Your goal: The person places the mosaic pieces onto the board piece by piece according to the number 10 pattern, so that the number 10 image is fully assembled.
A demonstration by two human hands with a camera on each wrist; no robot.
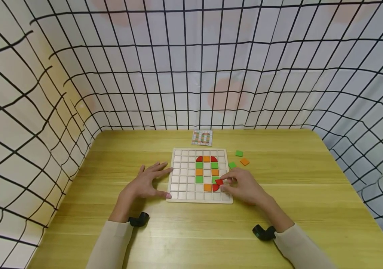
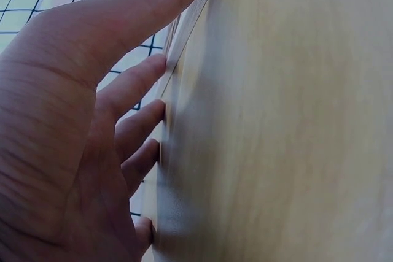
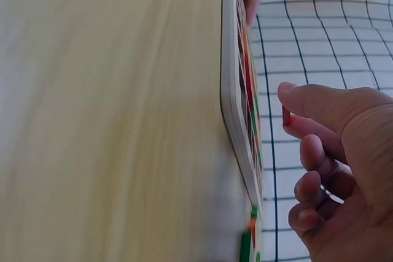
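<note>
A pale wooden grid board (image 1: pixel 181 175) lies on the table, holding red, orange and green tiles set in a ring shape. Between thumb and index finger, my right hand (image 1: pixel 245 185) pinches a red tile (image 1: pixel 219 182) over the ring's lower right part. The right wrist view shows that red tile (image 3: pixel 286 115) edge-on, raised off the board. My left hand (image 1: pixel 146 182) is spread at the board's left side, its thumb touching the lower left corner and a fingertip at the left edge. In the left wrist view the left fingers (image 2: pixel 141 130) are extended, tips down at the tabletop.
A small patterned card (image 1: pixel 202 138) lies behind the board. Loose tiles lie to the right: a green tile (image 1: pixel 239 153), an orange tile (image 1: pixel 244 161) and another green tile (image 1: pixel 232 165) against the board's edge. A white curtain with black grid lines (image 1: pixel 195 74) surrounds the wooden table (image 1: pixel 137 149).
</note>
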